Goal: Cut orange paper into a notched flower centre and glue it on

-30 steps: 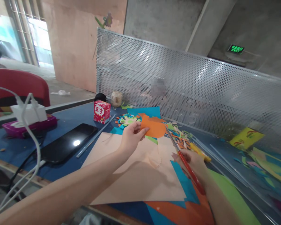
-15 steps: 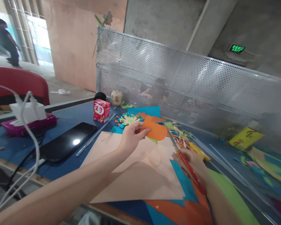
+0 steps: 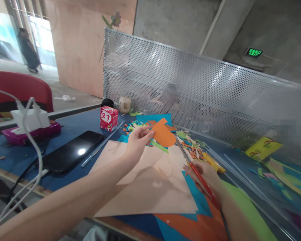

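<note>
Orange paper (image 3: pixel 163 135), rounded on one side, is pinched at its left edge between the thumb and fingers of the left hand (image 3: pixel 137 142). It is lifted clear of the peach sheet (image 3: pixel 145 187) on the table (image 3: pixel 82 124), seemingly so its free edge faces the blades. The right hand (image 3: pixel 203 174) is wrapped around the red handles of the scissors (image 3: pixel 190 164), whose blades, nearly together, slant up to just beside the paper's lower edge

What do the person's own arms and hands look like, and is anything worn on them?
Both arms are bare up to the picture's edge: no sleeves show. The left hand and the right hand wear no gloves, and no ring, watch or bracelet is visible.
</note>
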Action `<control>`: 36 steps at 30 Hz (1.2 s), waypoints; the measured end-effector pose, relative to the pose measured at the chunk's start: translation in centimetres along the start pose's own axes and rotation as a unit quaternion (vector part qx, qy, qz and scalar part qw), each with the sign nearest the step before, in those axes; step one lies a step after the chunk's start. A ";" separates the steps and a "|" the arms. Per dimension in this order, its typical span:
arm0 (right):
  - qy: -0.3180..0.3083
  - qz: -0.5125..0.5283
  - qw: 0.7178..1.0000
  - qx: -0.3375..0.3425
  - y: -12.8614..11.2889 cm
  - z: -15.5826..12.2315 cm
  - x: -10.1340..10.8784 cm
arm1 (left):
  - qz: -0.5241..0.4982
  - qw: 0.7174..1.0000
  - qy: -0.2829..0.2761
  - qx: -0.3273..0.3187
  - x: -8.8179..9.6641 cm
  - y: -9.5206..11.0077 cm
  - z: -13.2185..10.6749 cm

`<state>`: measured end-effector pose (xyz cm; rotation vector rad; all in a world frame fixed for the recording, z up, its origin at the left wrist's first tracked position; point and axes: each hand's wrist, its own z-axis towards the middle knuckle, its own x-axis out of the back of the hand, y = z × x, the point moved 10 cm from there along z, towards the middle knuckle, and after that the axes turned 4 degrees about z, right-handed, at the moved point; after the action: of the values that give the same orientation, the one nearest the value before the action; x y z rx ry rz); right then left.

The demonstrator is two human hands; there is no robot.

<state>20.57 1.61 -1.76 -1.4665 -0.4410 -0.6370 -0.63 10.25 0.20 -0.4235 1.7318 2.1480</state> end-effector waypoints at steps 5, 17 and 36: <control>-0.014 0.003 1.000 -0.006 0.1 0.1 -0.2 | -0.029 0.998 0.006 0.046 -0.1 -1.0 -0.3; 0.003 -0.017 1.000 0.010 0.0 0.1 -0.6 | -0.015 0.978 -0.102 0.182 -2.9 -4.7 -2.2; 0.004 -0.035 0.999 0.010 0.3 0.3 -0.5 | 0.121 0.984 -0.129 0.002 -3.2 -1.4 -1.4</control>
<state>20.41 1.96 -2.24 -1.4333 -0.4932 -0.6927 2.85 8.88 0.12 0.0720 1.7108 2.2437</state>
